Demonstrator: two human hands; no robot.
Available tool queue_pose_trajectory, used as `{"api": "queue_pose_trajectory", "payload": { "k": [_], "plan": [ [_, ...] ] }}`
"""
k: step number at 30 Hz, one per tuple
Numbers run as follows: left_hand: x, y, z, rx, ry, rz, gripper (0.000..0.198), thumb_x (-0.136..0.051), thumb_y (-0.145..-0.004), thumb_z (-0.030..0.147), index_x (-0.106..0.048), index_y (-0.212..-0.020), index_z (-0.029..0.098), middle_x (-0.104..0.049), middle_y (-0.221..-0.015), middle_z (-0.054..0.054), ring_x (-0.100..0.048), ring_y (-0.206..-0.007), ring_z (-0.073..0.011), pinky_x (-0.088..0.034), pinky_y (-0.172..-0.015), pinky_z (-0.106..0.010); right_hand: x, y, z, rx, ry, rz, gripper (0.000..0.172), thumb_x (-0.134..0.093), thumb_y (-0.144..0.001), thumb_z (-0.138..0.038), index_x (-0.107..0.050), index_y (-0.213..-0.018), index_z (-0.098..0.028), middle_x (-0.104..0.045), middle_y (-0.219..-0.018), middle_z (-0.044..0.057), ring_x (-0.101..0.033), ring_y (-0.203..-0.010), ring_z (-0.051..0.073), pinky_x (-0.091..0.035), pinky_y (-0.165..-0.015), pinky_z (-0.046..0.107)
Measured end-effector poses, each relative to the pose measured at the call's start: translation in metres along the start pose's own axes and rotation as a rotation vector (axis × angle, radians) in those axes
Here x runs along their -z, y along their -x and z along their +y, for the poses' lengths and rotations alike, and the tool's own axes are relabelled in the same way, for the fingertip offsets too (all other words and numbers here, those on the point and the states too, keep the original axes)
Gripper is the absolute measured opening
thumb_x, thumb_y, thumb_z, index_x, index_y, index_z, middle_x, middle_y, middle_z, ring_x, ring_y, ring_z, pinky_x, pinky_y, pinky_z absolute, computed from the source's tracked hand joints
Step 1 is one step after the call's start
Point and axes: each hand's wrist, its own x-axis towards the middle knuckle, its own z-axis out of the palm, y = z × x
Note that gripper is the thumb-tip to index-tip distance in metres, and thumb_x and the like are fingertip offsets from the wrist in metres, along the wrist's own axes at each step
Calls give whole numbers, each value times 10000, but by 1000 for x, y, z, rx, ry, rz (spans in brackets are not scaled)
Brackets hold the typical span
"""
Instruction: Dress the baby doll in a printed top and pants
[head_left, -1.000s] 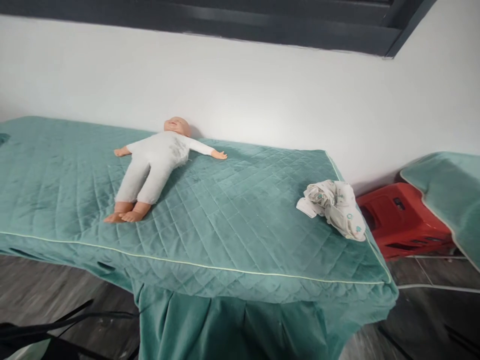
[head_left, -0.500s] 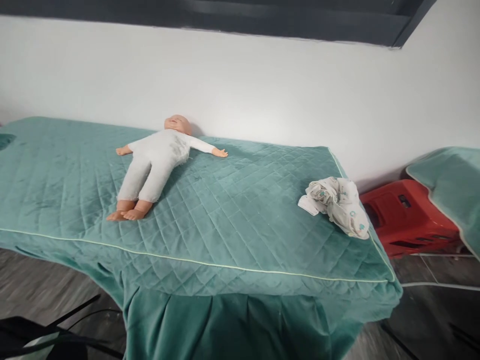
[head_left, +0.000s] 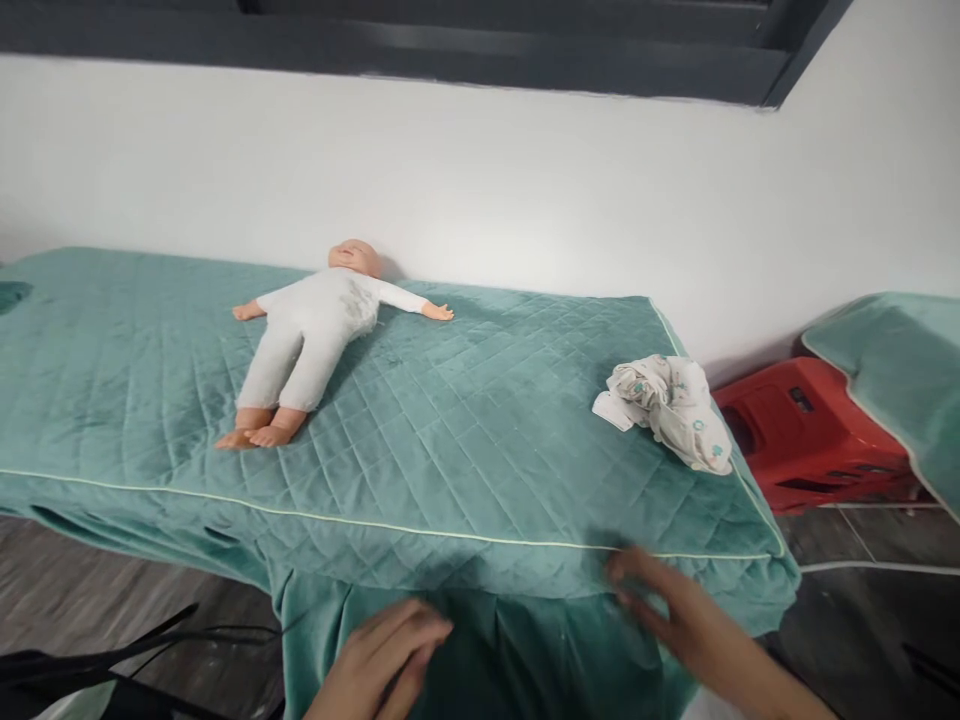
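My left hand [head_left: 386, 655] is at the bottom middle, in front of the bed's hanging skirt. Its fingers are loosely bent with a gap above the thumb, and I see nothing in it. To its right, my right hand [head_left: 667, 605], a bit blurred, reaches over the front edge of the green quilted bed cover [head_left: 480, 430]; thumb and fingers are apart, holding nothing. A baby doll [head_left: 311, 325] with a white cloth body lies on its back on the left half. A bunched white patterned cloth [head_left: 675, 405] lies near the right end, beyond my right hand.
A white wall [head_left: 480, 180] with a dark frame [head_left: 420, 50] stands behind the bed. Right of it are a red plastic stool [head_left: 817, 430] and another green-covered surface [head_left: 907, 360]. Dark straps or cables [head_left: 112, 655] are at lower left.
Both my hands have come into view from below, at the front of the bed. The view has shifted slightly; the doll and the cloth lie as before.
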Motion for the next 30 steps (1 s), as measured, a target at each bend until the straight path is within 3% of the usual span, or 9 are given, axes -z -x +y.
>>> {"api": "queue_pose_trajectory", "payload": {
  "k": [3,6,9,12,15,19,22,26,30],
  "plan": [
    [-29,-68,4,-77,67,52,255,-531,-950,201,-687,-1114,318,-769,-960,-3,-723,-887,-168,-588,-800,-270,43,-47,25,53,416,485,320,-544,-983,-391,-590,-1257,-233,-602,-1377,149,-544,-1316,335,-439,-1104,554],
    [-57,-147,-1,-69,194,51,237,-476,-992,214,-676,-1117,243,-743,-959,-38,-686,-898,-164,-549,-851,-301,85,-90,44,-169,663,772,599,-603,-934,-446,-463,-1445,-167,-462,-1529,219,-367,-1456,427,-329,-1146,644],
    [-76,-214,-22,-31,315,60,218,-533,-939,181,-701,-1069,232,-722,-967,-43,-659,-887,-174,-518,-852,-323,110,-122,64,-431,500,731,820,-703,-831,-505,-401,-1486,-116,-542,-1429,272,-545,-1294,439,-475,-1009,584],
    [-85,-255,-48,151,628,86,142,-638,-873,209,-732,-979,223,-714,-903,-41,-657,-769,-165,-512,-707,-283,117,-143,74,-505,239,699,753,-699,-812,-510,-481,-1425,-131,-678,-1233,222,-668,-1091,380,-535,-892,501],
    [-87,-269,-65,301,949,144,215,-722,-837,314,-726,-1028,215,-716,-966,-62,-669,-779,-170,-508,-638,-262,108,-159,57,-343,5,724,623,-698,-803,-515,-591,-1298,-153,-718,-1139,156,-676,-1031,340,-524,-907,498],
    [-81,-266,-70,230,1122,245,482,-834,-723,235,-707,-1188,252,-672,-1306,-70,-628,-1158,-210,-502,-947,-293,85,-194,13,-60,-307,494,574,-755,-774,-476,-615,-1243,-176,-724,-1137,98,-675,-1009,278,-534,-917,453],
    [-77,-262,-70,251,1243,298,560,-821,-699,188,-690,-1236,279,-629,-1395,-42,-574,-1268,-230,-467,-1008,-299,72,-227,-4,49,-383,416,563,-731,-811,-494,-598,-1257,-177,-708,-1173,103,-670,-1018,264,-540,-911,442],
    [-76,-263,-70,329,1262,392,400,-816,-689,213,-723,-1076,239,-704,-1159,-20,-627,-1060,-188,-486,-876,-264,69,-256,-1,183,-100,585,456,-653,-878,-416,-601,-1266,-183,-654,-1272,126,-608,-1172,287,-468,-1043,492],
    [-80,-267,-71,381,1250,425,195,-793,-725,289,-699,-863,187,-662,-852,11,-572,-771,-121,-454,-718,-227,63,-247,-10,218,248,884,355,-521,-955,-301,-603,-1283,-193,-552,-1409,169,-471,-1362,333,-371,-1134,576]
  ]
}}
